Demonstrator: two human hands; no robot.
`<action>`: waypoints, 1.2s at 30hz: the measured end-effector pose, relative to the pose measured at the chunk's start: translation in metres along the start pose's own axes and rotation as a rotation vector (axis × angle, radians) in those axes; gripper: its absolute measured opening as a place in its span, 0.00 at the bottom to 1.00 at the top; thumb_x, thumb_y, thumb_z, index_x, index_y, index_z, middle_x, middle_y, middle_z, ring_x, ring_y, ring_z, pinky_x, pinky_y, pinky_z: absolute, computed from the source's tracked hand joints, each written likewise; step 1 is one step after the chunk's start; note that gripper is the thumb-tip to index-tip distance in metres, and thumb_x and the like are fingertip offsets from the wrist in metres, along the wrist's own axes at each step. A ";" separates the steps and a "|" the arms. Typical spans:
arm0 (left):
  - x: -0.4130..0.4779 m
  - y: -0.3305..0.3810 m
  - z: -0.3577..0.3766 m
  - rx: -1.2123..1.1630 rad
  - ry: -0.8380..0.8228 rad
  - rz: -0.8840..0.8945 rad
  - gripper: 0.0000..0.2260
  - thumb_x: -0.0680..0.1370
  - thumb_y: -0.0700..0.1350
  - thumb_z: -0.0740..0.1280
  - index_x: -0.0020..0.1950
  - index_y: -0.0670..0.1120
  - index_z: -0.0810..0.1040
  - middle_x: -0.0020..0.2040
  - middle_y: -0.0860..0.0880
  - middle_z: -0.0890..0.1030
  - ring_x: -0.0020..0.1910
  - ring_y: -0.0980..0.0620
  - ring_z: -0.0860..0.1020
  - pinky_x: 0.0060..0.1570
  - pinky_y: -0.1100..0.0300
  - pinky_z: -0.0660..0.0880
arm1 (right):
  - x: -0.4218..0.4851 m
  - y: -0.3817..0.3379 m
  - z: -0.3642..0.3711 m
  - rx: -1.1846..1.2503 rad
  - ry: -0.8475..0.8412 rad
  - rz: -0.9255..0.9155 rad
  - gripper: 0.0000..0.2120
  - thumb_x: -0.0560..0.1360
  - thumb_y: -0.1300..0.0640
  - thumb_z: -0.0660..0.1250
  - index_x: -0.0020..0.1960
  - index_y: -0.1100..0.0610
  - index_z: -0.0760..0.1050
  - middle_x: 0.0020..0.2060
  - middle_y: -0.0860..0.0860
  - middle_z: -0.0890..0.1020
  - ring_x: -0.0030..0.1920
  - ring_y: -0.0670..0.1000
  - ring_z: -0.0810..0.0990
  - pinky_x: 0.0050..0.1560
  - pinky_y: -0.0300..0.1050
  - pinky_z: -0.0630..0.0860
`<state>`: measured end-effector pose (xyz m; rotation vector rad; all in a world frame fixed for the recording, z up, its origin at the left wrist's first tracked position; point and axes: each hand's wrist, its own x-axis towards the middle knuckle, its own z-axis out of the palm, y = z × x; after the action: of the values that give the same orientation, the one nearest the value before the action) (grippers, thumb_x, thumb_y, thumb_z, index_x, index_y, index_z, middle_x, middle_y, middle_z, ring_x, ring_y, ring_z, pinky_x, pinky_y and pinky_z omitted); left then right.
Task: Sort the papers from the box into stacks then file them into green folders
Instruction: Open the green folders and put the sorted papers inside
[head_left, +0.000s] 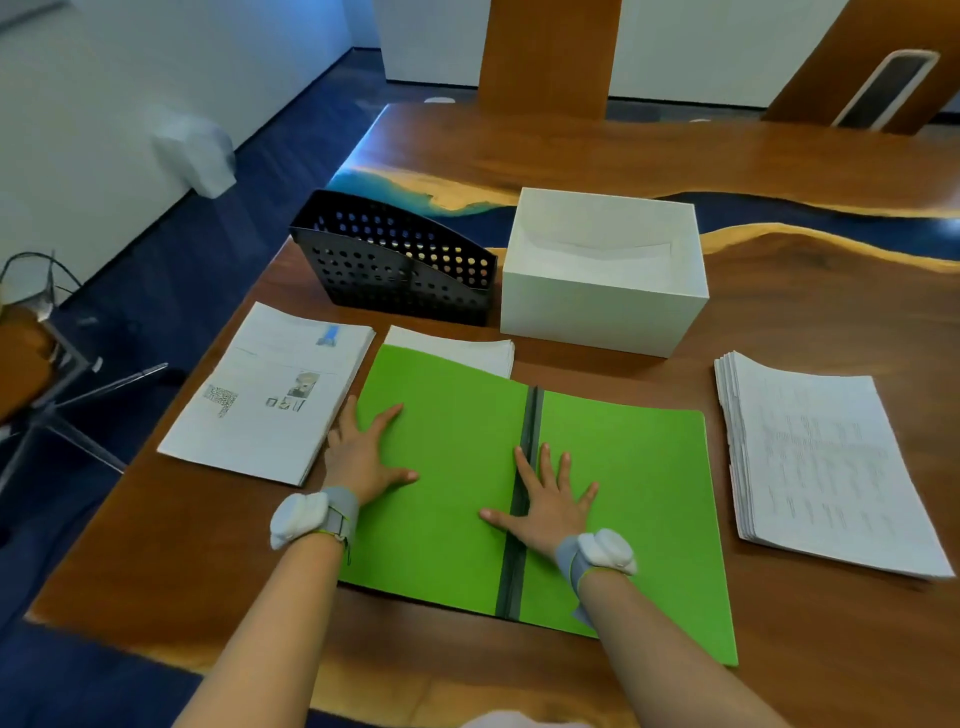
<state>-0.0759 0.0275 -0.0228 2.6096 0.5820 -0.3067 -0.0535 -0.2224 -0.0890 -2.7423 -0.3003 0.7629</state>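
Found green folder (452, 467) lying open at centre of surface (779, 322), near white box (597, 312). Logged left grip (363, 457) open flat, fingers spread, pressing left cover; right grip (550, 504) likewise, across dark spine. Noted left stack (270, 395) and right stack (821, 467) flanking folder.

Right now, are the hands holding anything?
Nothing is held. The left hand lies flat on the green folder; the right hand lies flat across its spine.
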 end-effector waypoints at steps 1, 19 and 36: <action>0.001 -0.002 0.005 0.009 -0.014 -0.015 0.43 0.64 0.55 0.78 0.73 0.64 0.59 0.78 0.44 0.44 0.73 0.36 0.54 0.70 0.46 0.58 | -0.001 0.001 0.001 -0.017 -0.001 -0.001 0.49 0.63 0.20 0.54 0.74 0.36 0.33 0.75 0.47 0.33 0.75 0.58 0.32 0.66 0.75 0.35; 0.025 -0.015 0.036 0.150 -0.101 -0.004 0.38 0.67 0.58 0.75 0.73 0.62 0.61 0.77 0.46 0.50 0.74 0.40 0.51 0.71 0.45 0.53 | 0.004 0.001 0.019 -0.098 0.082 0.032 0.47 0.62 0.19 0.47 0.65 0.34 0.20 0.71 0.47 0.26 0.70 0.57 0.24 0.63 0.72 0.29; 0.010 0.126 0.063 -0.037 -0.047 0.239 0.21 0.80 0.48 0.62 0.73 0.53 0.65 0.77 0.47 0.55 0.76 0.44 0.50 0.73 0.48 0.49 | -0.015 0.064 -0.033 0.275 0.408 0.088 0.29 0.80 0.41 0.50 0.78 0.47 0.45 0.78 0.48 0.47 0.77 0.50 0.38 0.74 0.56 0.35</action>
<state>-0.0183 -0.1005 -0.0335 2.5946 0.2526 -0.2768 -0.0401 -0.2937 -0.0751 -2.5773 0.0126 0.2271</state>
